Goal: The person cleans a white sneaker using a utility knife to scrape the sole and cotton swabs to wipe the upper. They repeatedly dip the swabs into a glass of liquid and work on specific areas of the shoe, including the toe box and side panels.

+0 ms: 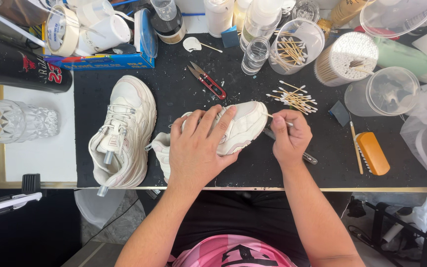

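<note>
A cream-white sneaker (240, 129) lies on its side on the black mat, toe pointing right, and a thin cotton swab (278, 119) touches its toe end.

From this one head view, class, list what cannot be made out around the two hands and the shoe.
- Middle of the shoe: covered by the left hand.
- Cotton swab: its shaft is buried in the right hand; its tip is too small to judge.
- Dark tool: mostly under the right hand.
- Second shoe: its inside is shadowed.
</note>
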